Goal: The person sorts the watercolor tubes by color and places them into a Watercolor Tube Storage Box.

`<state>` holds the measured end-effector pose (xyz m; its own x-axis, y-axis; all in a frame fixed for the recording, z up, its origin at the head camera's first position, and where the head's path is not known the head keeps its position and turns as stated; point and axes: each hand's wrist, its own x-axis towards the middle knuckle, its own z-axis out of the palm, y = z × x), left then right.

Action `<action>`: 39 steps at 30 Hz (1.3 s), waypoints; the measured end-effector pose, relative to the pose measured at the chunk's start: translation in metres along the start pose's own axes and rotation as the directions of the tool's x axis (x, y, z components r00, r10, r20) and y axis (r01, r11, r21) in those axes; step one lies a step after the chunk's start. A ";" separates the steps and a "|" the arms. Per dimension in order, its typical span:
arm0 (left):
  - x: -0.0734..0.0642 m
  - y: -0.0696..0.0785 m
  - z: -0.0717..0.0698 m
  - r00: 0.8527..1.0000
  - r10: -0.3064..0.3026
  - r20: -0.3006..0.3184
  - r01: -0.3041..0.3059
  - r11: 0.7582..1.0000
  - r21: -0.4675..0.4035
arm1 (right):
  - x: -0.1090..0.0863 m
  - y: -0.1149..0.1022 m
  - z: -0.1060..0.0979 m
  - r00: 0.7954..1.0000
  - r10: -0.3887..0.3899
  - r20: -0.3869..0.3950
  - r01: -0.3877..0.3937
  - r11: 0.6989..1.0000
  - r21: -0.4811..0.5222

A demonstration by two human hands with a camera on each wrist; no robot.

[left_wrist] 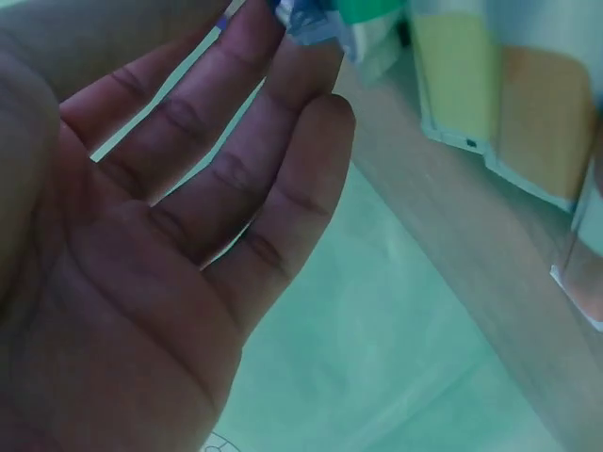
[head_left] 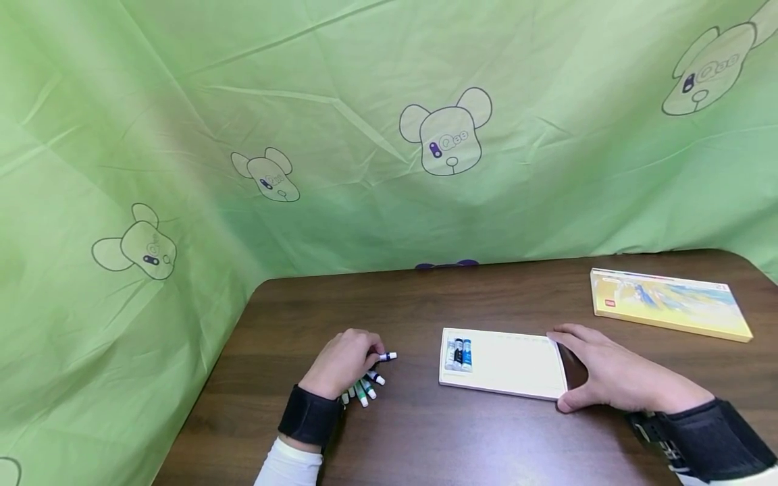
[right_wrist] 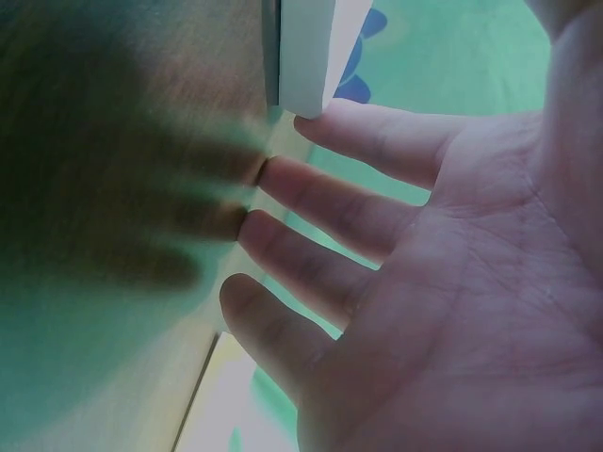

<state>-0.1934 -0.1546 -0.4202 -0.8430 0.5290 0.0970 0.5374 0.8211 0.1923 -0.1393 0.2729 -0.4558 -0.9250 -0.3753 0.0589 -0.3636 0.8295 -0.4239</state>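
Observation:
My left hand [head_left: 343,361] pinches a small paint tube [head_left: 387,356] with a white cap and dark band, just above the table. Beneath that hand, several more paint tubes [head_left: 362,393] lie fanned out, partly hidden. The left wrist view shows blurred tubes [left_wrist: 377,42] by the fingertips. A shallow white tray [head_left: 516,364] holds a few tubes [head_left: 458,354], blue and black among them, at its left end. My right hand [head_left: 608,374] grips the tray's right end, thumb at the front corner and index finger at the back; in the right wrist view the index fingertip touches the tray's corner [right_wrist: 309,56].
A yellow illustrated box lid [head_left: 671,304] lies on the brown wooden table [head_left: 389,439] at the far right, behind my right hand. Green cloth [head_left: 340,223] with printed bear heads hangs along the table's back and left sides.

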 end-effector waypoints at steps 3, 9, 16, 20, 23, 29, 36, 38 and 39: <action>0.000 -0.001 0.001 1.000 0.001 -0.023 -0.001 1.000 0.008 | 0.000 0.000 0.000 1.000 0.004 0.003 -0.004 1.000 0.005; 0.001 -0.001 0.002 0.999 -0.018 -0.048 0.020 0.999 0.044 | 0.000 0.000 0.000 1.000 -0.001 0.000 0.001 1.000 0.001; 0.001 0.000 0.005 0.997 -0.044 -0.059 0.049 0.996 0.076 | 0.000 0.000 -0.001 1.000 0.002 0.004 -0.002 1.000 0.005; 0.001 0.002 0.005 0.997 -0.054 -0.055 0.058 0.995 0.086 | 0.000 0.000 -0.001 1.000 -0.002 0.001 0.002 1.000 0.002; 0.001 0.003 0.006 0.997 -0.063 -0.054 0.068 0.993 0.093 | 0.000 0.001 -0.001 1.000 -0.006 -0.001 0.006 1.000 -0.003; 0.002 0.004 0.007 0.995 -0.076 -0.061 0.082 0.992 0.099 | 0.000 0.001 0.000 1.000 -0.009 -0.005 0.009 1.000 -0.012; 0.003 0.007 0.009 0.992 -0.060 -0.115 0.072 0.992 0.104 | -0.001 0.002 0.001 1.000 -0.009 -0.008 0.009 1.000 -0.008; 0.004 0.010 0.009 0.988 -0.046 -0.148 0.062 0.993 0.103 | 0.000 0.001 0.001 1.000 -0.010 -0.010 0.010 1.000 -0.008; 0.004 0.013 0.009 0.986 -0.038 -0.161 0.055 0.993 0.101 | 0.000 0.001 0.001 1.000 -0.009 -0.009 0.009 1.000 -0.007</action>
<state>-0.1897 -0.1402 -0.4256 -0.8556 0.4556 0.2456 0.4895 0.8665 0.0981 -0.1394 0.2739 -0.4572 -0.9228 -0.3787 0.0708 -0.3723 0.8290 -0.4173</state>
